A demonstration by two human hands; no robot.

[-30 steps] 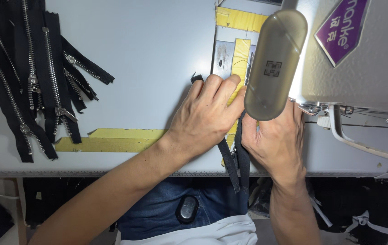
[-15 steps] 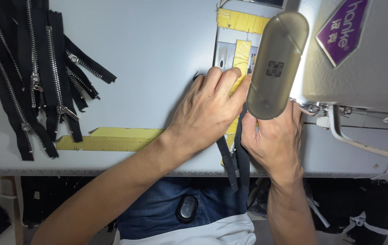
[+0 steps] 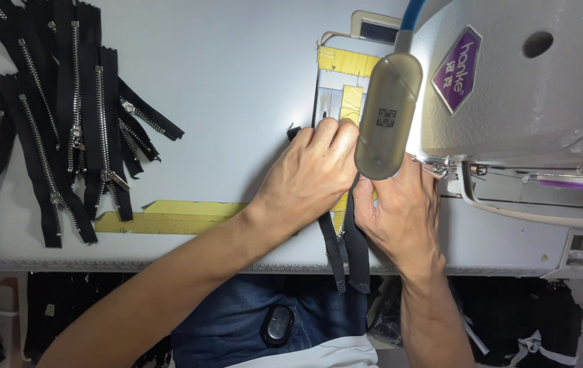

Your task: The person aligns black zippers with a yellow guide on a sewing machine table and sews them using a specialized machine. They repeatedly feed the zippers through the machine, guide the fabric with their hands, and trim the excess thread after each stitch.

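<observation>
Nearest, at the table's near edge: two black fabric zipper strips (image 3: 347, 249), hanging over the edge toward a lap in blue jeans (image 3: 237, 320). Just beyond, left hand (image 3: 312, 178) laid palm-down over the strips, fingers pressed together and flattening the fabric against the white table (image 3: 237, 82). Right hand (image 3: 400, 208) just to the right, touching the strips, fingertips hidden under a grey oblong lamp head (image 3: 385, 116); cannot tell whether pinching. Left of the hands, a strip of yellow tape (image 3: 169, 217) stuck flat to the table. Farther left, a loose pile of black zippers with silver metal teeth (image 3: 66, 136). Far right, white sewing machine body (image 3: 530, 82) with a purple diamond-shaped label.
</observation>
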